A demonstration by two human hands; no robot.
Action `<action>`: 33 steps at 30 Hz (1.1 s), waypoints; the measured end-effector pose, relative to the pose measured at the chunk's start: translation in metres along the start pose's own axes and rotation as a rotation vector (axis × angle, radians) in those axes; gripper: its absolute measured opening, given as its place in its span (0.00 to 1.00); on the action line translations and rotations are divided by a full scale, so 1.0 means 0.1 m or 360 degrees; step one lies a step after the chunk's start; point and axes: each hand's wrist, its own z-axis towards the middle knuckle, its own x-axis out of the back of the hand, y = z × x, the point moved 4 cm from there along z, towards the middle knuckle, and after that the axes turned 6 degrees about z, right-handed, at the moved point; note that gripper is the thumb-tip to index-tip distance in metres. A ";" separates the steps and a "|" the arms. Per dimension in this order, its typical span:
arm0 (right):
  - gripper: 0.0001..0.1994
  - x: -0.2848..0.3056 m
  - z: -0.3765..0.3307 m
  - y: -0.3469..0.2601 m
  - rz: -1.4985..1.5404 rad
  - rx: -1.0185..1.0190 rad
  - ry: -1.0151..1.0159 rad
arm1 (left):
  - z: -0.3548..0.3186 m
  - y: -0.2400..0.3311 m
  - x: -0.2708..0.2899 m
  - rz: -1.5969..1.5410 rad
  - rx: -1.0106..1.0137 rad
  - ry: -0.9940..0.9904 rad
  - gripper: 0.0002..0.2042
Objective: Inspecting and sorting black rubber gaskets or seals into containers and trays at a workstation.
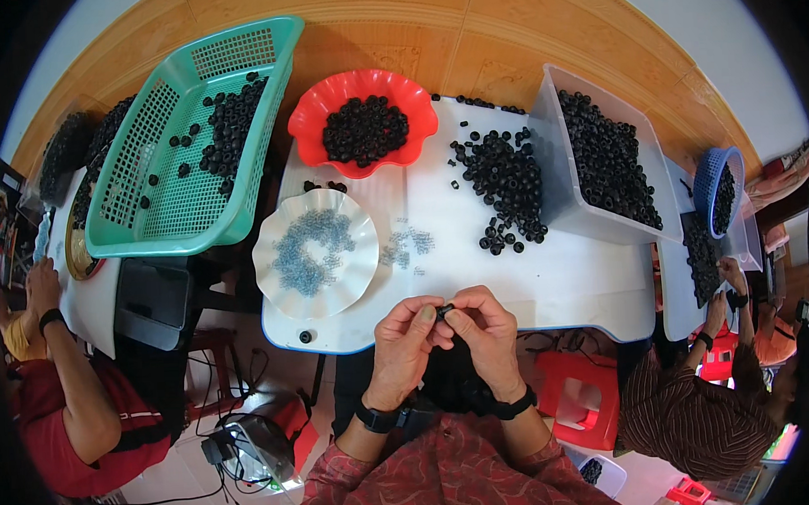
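Note:
My left hand and my right hand meet just over the table's front edge. Between their fingertips they pinch a small black ring-like part. Behind them and to the left stands a white scalloped plate holding many small blue-grey pieces, too fine to make out. More such pieces lie scattered to its right. A loose heap of black cylindrical parts lies on the white table, farther back and to the right. One single black part sits near the front left edge.
A red scalloped bowl and a green basket hold black parts at the back left. To the right stands a translucent bin full of them. Co-workers sit left and right. A red stool and cables are below.

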 end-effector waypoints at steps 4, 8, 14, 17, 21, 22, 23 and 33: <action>0.06 -0.01 0.01 -0.07 -0.0109 0.0030 -0.0048 | -0.01 0.01 -0.01 0.0022 -0.0006 -0.0019 0.10; 0.08 0.00 0.00 -0.06 -0.0043 -0.0062 0.0032 | -0.01 0.01 -0.03 0.0042 0.0015 -0.0038 0.09; 0.10 0.01 -0.01 -0.06 -0.0197 0.0015 0.0037 | -0.01 0.00 0.00 0.0039 0.0083 -0.0028 0.09; 0.10 0.01 -0.02 -0.08 -0.0342 0.0066 0.0056 | -0.01 0.00 0.01 0.0023 0.0085 -0.0023 0.09; 0.10 0.00 -0.03 -0.07 -0.0395 0.0053 0.0056 | -0.01 0.00 0.02 0.0004 0.0099 -0.0015 0.09; 0.10 0.00 -0.03 -0.07 -0.0360 0.0043 0.0058 | -0.01 0.00 0.02 0.0003 0.0099 -0.0014 0.09; 0.10 0.00 -0.03 -0.06 -0.0360 0.0042 0.0057 | -0.01 0.01 0.01 -0.0006 0.0096 -0.0010 0.09; 0.06 0.02 -0.04 0.05 -0.0147 0.0052 0.0069 | -0.01 0.00 0.01 -0.0169 0.0118 0.0006 0.10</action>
